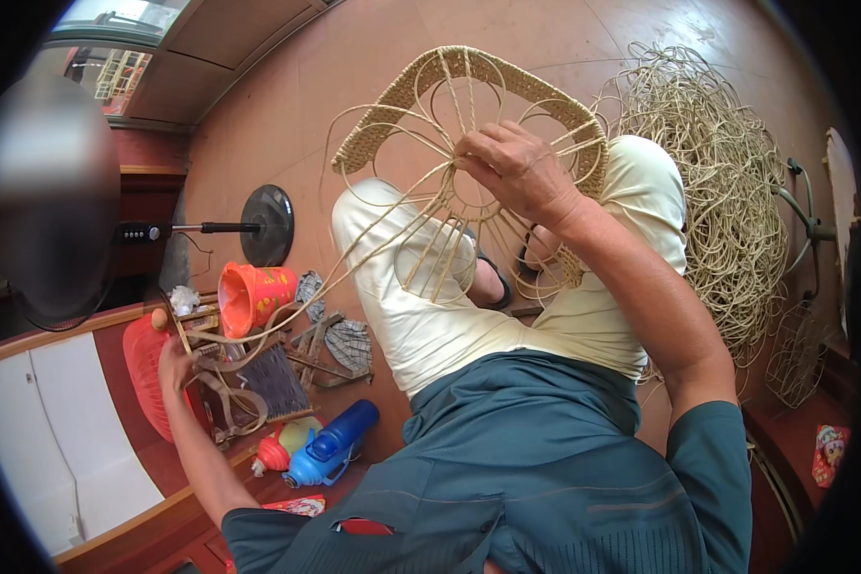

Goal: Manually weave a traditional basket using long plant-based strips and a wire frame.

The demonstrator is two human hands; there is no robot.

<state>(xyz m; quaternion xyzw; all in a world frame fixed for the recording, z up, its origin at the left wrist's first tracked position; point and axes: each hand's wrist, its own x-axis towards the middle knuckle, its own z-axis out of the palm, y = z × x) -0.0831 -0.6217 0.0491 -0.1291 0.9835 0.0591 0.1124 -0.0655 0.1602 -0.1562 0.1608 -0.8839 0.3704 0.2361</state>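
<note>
A round woven piece (362,143) lies across my knees, with thin wire rings, cord spokes and a braided straw-coloured band along its outer edge. My right hand (518,170) is over its middle, fingers closed in a pinch on the cord strands near the hub. From there long straw-coloured cords (373,253) stretch down to the left. Far out at the left, my left hand (174,364) is closed around the other end of these cords. The cords run fairly straight between both hands. My fingertips partly hide the point where the strands meet the hub.
A large heap of loose cord (713,182) lies on the floor at right. At left are a standing fan (48,201), an orange bucket (253,297), a red plastic chair (143,368), a folding stool (282,383) and a blue flask (340,435). A wire stand (799,359) is at right.
</note>
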